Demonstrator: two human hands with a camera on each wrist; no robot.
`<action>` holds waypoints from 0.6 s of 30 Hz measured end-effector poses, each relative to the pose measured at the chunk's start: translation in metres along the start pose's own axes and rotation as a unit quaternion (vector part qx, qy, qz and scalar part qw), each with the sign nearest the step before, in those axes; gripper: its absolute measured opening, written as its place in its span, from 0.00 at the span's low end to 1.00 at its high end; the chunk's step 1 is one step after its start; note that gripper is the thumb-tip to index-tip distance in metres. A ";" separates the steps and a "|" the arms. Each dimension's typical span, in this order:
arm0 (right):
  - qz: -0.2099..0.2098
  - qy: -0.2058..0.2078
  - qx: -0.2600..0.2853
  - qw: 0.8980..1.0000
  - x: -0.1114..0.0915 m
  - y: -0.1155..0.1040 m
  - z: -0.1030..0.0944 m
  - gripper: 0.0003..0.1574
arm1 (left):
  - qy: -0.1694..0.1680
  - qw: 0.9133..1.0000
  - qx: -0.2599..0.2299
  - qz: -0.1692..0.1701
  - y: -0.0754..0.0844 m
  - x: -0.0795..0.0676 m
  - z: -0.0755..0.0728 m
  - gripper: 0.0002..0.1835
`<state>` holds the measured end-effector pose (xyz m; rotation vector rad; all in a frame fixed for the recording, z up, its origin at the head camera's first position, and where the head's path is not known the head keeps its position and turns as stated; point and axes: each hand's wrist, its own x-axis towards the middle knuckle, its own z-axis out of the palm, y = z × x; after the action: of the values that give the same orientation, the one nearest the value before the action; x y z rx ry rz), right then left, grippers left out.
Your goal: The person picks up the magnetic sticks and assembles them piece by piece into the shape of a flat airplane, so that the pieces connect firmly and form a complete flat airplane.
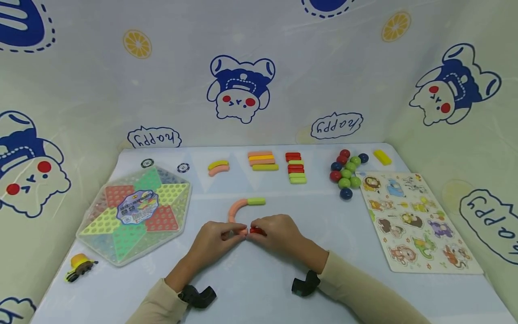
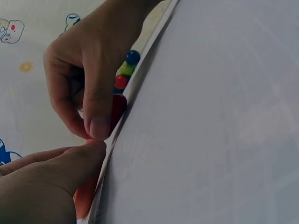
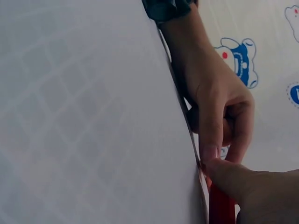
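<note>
Right hand [image 1: 279, 231] pinched a red piece [image 1: 257, 231], left hand [image 1: 214, 240] pinched a pink piece [image 1: 243, 232] just beside it, lower centre of the frame; forearms [image 1: 356, 283] slanted in from lower left and right, fingertips facing; red piece's long axis ran left-right; pink arc [image 1: 235, 209] above curved up rightward.

Play area, wider room hidden: cartoon-printed sheeting [image 1: 299, 67] is enclosing a white tabletop [image 1: 336, 238]; a hexagonal game board [image 1: 135, 216] is lying left, an animal board [image 1: 418, 225] right.
</note>
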<state>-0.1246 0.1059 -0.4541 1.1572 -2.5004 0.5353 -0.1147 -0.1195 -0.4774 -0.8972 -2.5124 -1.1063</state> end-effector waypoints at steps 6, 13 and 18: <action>-0.003 0.017 0.001 1.000 -0.001 -0.001 0.003 0.15 | 0.001 1.000 0.009 -0.001 -0.001 -0.001 0.001 0.12; 0.041 -0.003 0.011 0.999 -0.014 0.005 -0.001 0.24 | 0.001 1.000 0.014 -0.001 0.000 -0.001 0.002 0.12; 0.109 -0.032 0.029 0.993 -0.035 0.016 -0.007 0.20 | -0.005 1.000 0.023 -0.009 0.000 -0.001 0.001 0.12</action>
<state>-0.1143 0.1413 -0.4662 0.9401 -2.7009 0.6416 -0.1141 -0.1190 -0.4782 -0.8725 -2.5485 -1.0465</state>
